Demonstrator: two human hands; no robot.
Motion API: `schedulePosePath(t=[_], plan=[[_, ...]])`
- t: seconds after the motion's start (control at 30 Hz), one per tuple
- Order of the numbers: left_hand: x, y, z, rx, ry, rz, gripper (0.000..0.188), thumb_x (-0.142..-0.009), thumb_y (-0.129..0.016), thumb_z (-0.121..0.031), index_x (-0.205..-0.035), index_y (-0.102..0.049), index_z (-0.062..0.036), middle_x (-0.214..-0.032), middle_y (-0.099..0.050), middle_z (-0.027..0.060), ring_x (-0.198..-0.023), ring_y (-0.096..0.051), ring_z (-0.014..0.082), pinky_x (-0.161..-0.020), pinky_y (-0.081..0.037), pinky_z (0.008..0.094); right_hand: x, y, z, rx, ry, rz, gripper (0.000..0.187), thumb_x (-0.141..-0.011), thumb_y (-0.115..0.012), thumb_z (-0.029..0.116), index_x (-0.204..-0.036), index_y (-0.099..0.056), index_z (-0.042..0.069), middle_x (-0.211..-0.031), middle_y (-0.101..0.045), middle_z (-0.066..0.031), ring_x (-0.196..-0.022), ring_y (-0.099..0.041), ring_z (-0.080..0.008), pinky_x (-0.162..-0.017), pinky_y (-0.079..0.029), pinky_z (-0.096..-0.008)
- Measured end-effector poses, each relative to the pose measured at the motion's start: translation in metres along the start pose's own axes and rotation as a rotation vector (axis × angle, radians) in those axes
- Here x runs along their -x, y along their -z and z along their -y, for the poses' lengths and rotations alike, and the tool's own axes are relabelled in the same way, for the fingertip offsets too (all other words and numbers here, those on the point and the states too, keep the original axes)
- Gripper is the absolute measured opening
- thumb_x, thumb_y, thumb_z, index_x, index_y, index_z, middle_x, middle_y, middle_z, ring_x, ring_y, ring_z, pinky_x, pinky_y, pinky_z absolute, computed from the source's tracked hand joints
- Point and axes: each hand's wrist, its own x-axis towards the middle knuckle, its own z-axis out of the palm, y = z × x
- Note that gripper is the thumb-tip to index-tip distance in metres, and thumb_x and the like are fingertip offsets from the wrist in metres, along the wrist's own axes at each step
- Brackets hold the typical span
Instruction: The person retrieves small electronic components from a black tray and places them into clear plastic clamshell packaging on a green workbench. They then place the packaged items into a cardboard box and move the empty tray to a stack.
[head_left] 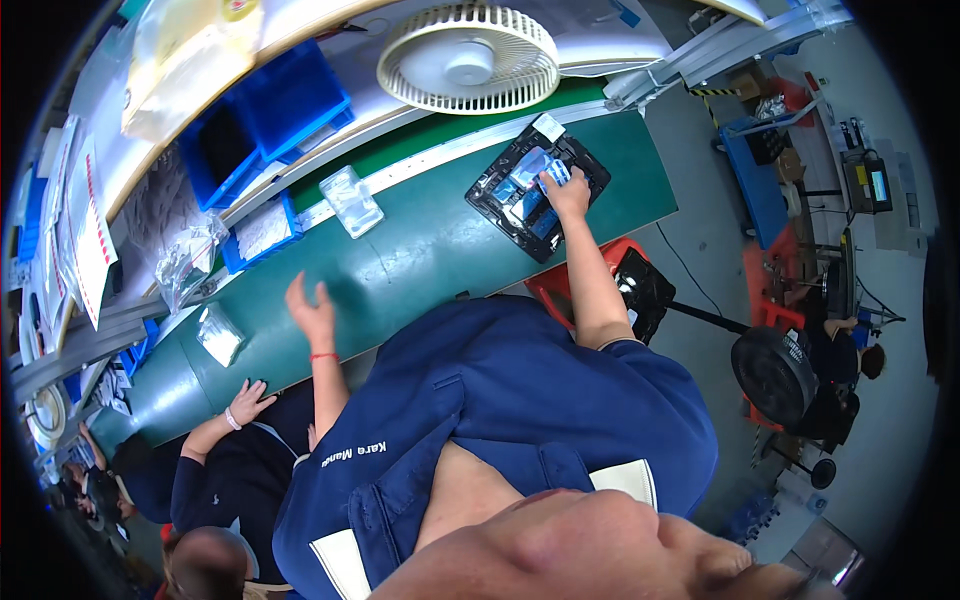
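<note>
At the right end of the green-topped bench, my right hand (570, 192) is closed on a small blue-and-white packet (553, 174). It is over a black plastic tray (487, 203), which holds several blue and clear-wrapped pieces. What exactly the packet contains is too small to tell. My left hand (312, 312), with a red band at the wrist, hovers over the bench's front half, fingers apart and nothing in them. Beyond it lies a clear plastic box or bag (351, 202) with pale contents.
A white round fan (470, 62) stands behind the bench. Blue bins (290, 95) sit on the back shelf, a smaller blue bin (262, 232) below. Another clear bag (219, 335) lies left, near a co-worker's hand (250, 402). A red stool (548, 292) stands under the right end.
</note>
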Motion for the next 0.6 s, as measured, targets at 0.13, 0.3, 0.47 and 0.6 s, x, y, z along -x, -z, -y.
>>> schedulePosePath(t=[0.13,0.3,0.47,0.6], plan=[[-0.012,-0.051,-0.095,0.213,-0.179,0.229,0.026,-0.076,-0.062,-0.008,-0.1,-0.061,-0.0024,-0.101,-0.059,0.0165,-0.096,-0.055,0.0318,-0.085,-0.043,0.0363,-0.018,0.011,0.002,0.2,-0.127,0.135,0.067,-0.063,-0.075,0.038,-0.118,-0.05,0.009,-0.122,-0.048,-0.0152,-0.116,-0.043,-0.0323,-0.094,-0.036,-0.0425],[-0.026,-0.123,-0.176,0.286,-0.408,0.507,0.023,-0.077,-0.062,-0.01,-0.098,-0.062,-0.0033,-0.093,-0.062,0.0146,-0.087,-0.059,0.0306,-0.076,-0.047,0.0349,-0.034,0.013,-0.001,0.199,-0.11,0.247,0.066,-0.065,-0.074,0.034,-0.121,-0.048,0.012,-0.118,-0.054,-0.0139,-0.112,-0.048,-0.0309,-0.094,-0.035,-0.0426],[-0.025,-0.225,-0.248,0.146,-0.464,0.694,0.041,-0.074,-0.065,-0.022,-0.11,-0.056,-0.003,-0.1,-0.059,0.0172,-0.095,-0.056,0.0327,-0.084,-0.044,0.0387,-0.044,-0.003,-0.035,-0.086,0.016,0.214,0.034,-0.072,-0.065,0.017,-0.104,-0.059,0.007,-0.098,-0.063,-0.0169,-0.094,-0.06,-0.032,-0.084,-0.042,-0.0422],[-0.016,-0.263,-0.303,-0.079,-0.488,0.734,0.076,-0.066,-0.073,-0.032,-0.128,-0.039,-0.0031,-0.109,-0.053,0.0192,-0.1,-0.053,0.0346,-0.087,-0.043,0.0404,-0.035,0.012,-0.056,-0.176,0.078,0.11,0.016,-0.074,-0.063,0.012,-0.087,-0.064,0.003,-0.084,-0.065,-0.0186,-0.082,-0.063,-0.0327,-0.072,-0.049,-0.0395]])
